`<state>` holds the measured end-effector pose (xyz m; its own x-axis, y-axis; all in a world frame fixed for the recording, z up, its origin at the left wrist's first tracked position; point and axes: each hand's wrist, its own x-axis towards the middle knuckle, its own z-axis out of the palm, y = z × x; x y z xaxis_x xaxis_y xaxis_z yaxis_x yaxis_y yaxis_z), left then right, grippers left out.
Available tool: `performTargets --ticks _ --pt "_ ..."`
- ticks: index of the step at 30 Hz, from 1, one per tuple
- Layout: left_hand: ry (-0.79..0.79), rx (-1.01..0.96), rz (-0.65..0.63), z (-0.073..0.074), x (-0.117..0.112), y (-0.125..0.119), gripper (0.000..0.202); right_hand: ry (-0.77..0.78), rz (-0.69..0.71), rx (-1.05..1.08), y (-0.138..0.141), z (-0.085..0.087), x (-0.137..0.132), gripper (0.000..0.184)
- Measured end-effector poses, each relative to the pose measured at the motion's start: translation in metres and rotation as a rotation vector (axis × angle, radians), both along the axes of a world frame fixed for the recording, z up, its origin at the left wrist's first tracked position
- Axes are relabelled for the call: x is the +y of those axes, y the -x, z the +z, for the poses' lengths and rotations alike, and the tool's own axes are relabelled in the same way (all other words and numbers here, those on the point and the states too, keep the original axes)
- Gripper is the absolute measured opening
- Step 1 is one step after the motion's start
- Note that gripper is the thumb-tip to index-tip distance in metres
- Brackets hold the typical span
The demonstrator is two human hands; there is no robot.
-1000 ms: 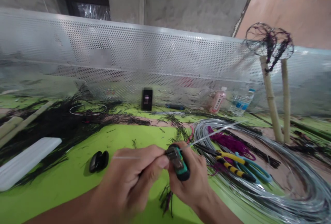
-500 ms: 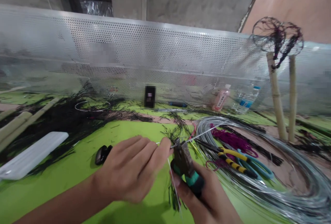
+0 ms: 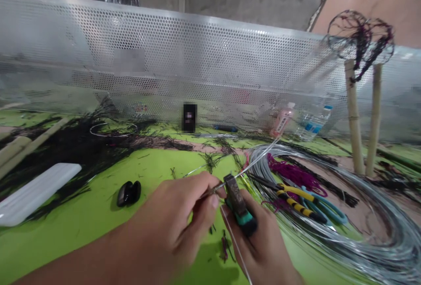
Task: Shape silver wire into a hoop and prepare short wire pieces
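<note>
"While the wire [image 3: 255, 160] sits up at the fingertips, what wants watching, left to right?"

"Left hand [image 3: 184, 219] first. My judgement: pinch firm and close to the pliers [image 3: 237, 197], so the wire can't roll or bow. Thumb and forefinger are together, clamped on it."

"Wire against those fingers?"

"A short, darker, twisted-looking length shows between the tips and pokes out just beyond, up and right. Whatever lies deeper in the hand is hidden."

"Next across?"

"Pliers. Best seated square before any turn, I'd say; a skewed bite would probably slip or nick. The head is at the wire, just right of the left fingertips. Cannot tell whether the jaws bite or only lie against it."

"That loose strand [image 3: 236, 243]?"

"Slants down along the thumb side of the right hand [image 3: 266, 236]. Worth guiding clear of the handles."

"And the right hand itself?"

"Steady wrist, even squeeze, I'd think. Fingers curled round the handles, clamped on them as far as shows; some out of sight."

"Beyond?"

"Wire runs from the pliers up and right, crossing the view of the coil [image 3: 378, 254] near its upper edge. Joined to it? Cannot tell. Likely springy, so the long end needs room."
</note>
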<state>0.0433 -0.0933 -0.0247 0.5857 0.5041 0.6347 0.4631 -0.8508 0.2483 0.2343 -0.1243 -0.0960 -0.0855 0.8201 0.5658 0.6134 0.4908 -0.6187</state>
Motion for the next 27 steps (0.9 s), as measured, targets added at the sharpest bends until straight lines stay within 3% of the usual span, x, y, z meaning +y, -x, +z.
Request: performTargets --ticks 3,4,6,9,14,18,27 --pt "0.801 -0.121 -0.151 0.006 -0.003 0.003 0.038 -0.091 -0.016 -0.045 -0.004 0.000 0.003 0.016" --pt "0.954 -0.152 -0.173 0.007 -0.002 0.004 0.041 -0.099 -0.015 -0.053 -0.006 -0.001 0.003 0.017" --pt "1.066 -0.189 -0.175 0.007 0.000 0.003 0.042 -0.090 -0.011 -0.051 -0.008 -0.002 0.003 0.016" --pt "0.997 -0.173 -0.138 0.008 -0.001 -0.001 0.041 -0.020 0.026 -0.016 -0.011 -0.004 0.000 0.015" --pt "0.714 -0.139 -0.079 0.012 -0.007 -0.009 0.043 0.080 0.099 0.089 -0.010 -0.007 -0.006 0.015" --pt "0.536 -0.113 -0.046 0.011 -0.008 -0.010 0.040 -0.001 0.073 0.066 -0.009 -0.009 -0.004 0.016" --pt "0.401 -0.056 0.016 0.007 -0.015 -0.012 0.041 -0.135 0.023 -0.002 -0.008 -0.015 0.004 0.008"
